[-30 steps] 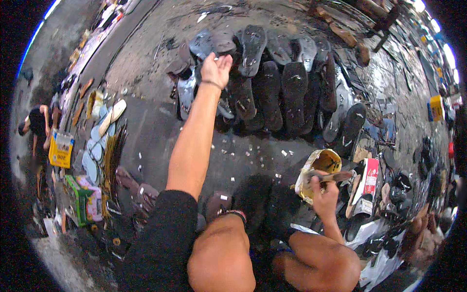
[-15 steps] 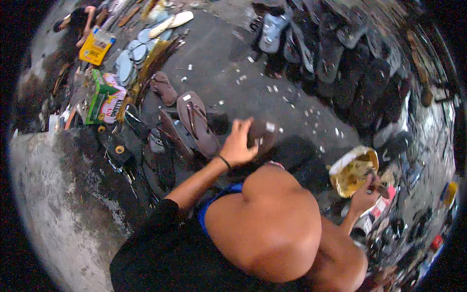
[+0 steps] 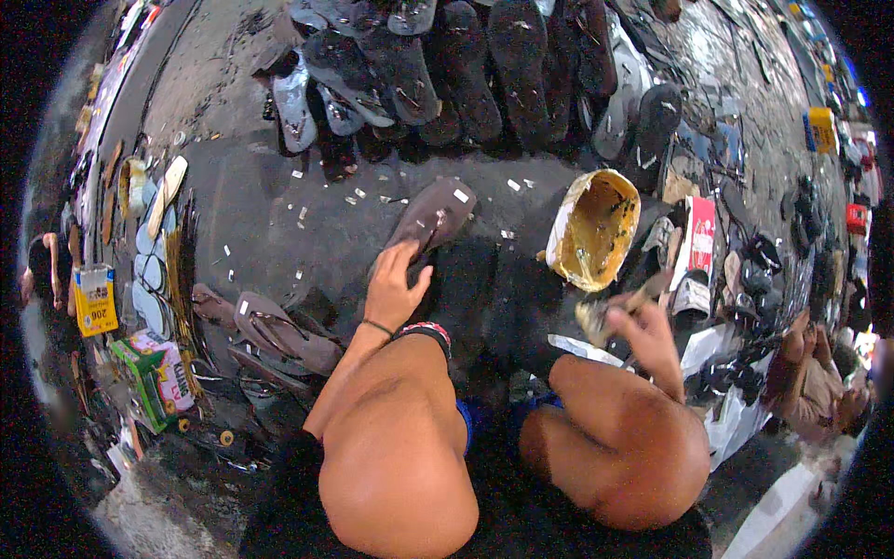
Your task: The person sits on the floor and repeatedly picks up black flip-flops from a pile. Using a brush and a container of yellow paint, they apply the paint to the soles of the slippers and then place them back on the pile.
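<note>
My left hand (image 3: 395, 293) reaches over the near end of a brown flip-flop (image 3: 436, 216) with a small white label. Its thumb stands apart from the fingers, and the fingertips appear to touch the sandal near its strap. My right hand (image 3: 646, 337) is closed round a brush (image 3: 596, 322), whose pale bristles point left, close to my right knee. Just beyond that brush stands a tilted, crusted tub (image 3: 557, 244) with a yellowish, sticky-looking coating inside. More brown flip-flops (image 3: 279, 328) lie to the left of my left forearm.
Several dark soles (image 3: 466, 74) stand in a row at the far side. A dark mat (image 3: 261, 196) with white scraps spreads before me. Bluish soles (image 3: 152, 279), a yellow box (image 3: 94, 300) and a green-pink packet (image 3: 154, 377) lie left. Another person (image 3: 815, 373) sits at right.
The view has swung round, shifting the scene. My left hand has come down from above the brown flip-flop onto its near end. The brush in my right hand has left the tub.
</note>
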Action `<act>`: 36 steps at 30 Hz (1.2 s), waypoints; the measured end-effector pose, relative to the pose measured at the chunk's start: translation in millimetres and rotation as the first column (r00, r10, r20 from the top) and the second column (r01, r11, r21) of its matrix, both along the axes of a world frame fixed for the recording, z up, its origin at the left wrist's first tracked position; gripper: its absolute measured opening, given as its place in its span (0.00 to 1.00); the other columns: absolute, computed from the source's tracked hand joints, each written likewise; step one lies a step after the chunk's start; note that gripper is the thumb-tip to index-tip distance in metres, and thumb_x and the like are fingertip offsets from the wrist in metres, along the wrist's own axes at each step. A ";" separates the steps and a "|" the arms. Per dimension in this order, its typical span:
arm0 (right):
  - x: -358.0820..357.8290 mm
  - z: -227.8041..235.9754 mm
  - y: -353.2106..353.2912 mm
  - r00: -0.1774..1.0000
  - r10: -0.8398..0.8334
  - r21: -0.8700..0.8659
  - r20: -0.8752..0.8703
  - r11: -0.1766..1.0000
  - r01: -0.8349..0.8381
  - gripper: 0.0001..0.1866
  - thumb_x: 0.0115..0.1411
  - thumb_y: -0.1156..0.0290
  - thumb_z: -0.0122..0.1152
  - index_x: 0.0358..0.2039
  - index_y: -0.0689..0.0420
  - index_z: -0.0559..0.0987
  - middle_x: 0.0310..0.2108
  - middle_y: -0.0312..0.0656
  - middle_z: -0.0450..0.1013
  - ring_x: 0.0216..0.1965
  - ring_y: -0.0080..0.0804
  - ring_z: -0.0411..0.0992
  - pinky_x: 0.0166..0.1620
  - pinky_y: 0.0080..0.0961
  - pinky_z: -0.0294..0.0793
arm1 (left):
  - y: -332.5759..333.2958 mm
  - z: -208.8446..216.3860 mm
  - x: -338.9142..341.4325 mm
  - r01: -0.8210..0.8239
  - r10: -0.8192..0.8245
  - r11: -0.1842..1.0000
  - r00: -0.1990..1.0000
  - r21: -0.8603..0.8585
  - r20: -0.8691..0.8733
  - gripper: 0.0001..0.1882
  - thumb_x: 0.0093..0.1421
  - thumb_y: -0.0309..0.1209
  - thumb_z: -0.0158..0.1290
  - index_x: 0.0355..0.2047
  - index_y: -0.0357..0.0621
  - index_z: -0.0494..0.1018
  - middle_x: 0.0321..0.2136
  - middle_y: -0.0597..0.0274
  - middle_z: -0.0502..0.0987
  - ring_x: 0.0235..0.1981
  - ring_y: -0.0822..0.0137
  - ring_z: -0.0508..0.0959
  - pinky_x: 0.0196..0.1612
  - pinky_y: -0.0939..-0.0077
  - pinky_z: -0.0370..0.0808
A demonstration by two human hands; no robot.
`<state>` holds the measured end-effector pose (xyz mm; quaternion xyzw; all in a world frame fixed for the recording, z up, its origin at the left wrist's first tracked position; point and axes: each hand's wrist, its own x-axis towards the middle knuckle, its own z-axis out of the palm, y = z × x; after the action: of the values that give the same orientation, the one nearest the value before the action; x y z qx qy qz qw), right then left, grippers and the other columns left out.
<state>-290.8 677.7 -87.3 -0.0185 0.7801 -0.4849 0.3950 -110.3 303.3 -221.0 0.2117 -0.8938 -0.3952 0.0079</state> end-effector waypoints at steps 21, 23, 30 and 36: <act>-61.4 30.0 -198.4 0.536 -0.054 -0.304 -0.842 0.870 -0.389 0.10 0.58 0.73 0.64 0.41 0.54 0.82 0.36 0.46 0.81 0.40 0.49 0.80 0.43 0.40 0.78 | -10.0 79.3 -148.5 0.044 0.259 0.449 0.950 0.893 -0.177 0.23 0.72 0.41 0.38 0.54 0.37 0.73 0.47 0.57 0.80 0.44 0.65 0.80 0.48 0.68 0.78; -111.1 29.7 -207.7 0.562 -0.221 -0.346 -0.797 0.930 -0.126 0.10 0.59 0.71 0.65 0.42 0.55 0.82 0.34 0.47 0.81 0.39 0.49 0.80 0.42 0.41 0.78 | 4.2 91.9 -149.7 -0.084 0.361 0.285 0.932 0.955 -0.026 0.24 0.72 0.41 0.37 0.55 0.36 0.72 0.48 0.55 0.80 0.45 0.61 0.81 0.49 0.65 0.78; -54.6 27.1 -192.3 0.657 -0.140 -0.391 -0.741 0.885 -0.252 0.11 0.58 0.70 0.66 0.42 0.55 0.81 0.33 0.47 0.80 0.36 0.43 0.79 0.41 0.37 0.78 | -9.3 114.4 -158.7 -0.109 0.446 0.217 0.895 0.970 0.000 0.30 0.71 0.47 0.34 0.60 0.37 0.68 0.54 0.46 0.76 0.50 0.50 0.79 0.56 0.53 0.75; -135.0 26.3 -201.0 0.570 -0.267 -0.362 -0.777 0.930 -0.057 0.08 0.62 0.70 0.66 0.40 0.58 0.82 0.35 0.45 0.81 0.37 0.33 0.80 0.43 0.31 0.77 | 22.6 117.2 -160.1 -0.136 0.458 0.099 0.886 0.986 0.077 0.28 0.71 0.45 0.36 0.59 0.37 0.69 0.53 0.47 0.76 0.49 0.52 0.80 0.53 0.55 0.78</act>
<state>-425.8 476.7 -60.9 -0.2614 0.7744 -0.5742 -0.0481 -270.5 325.9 -103.8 0.2918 -0.3560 -0.8855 0.0628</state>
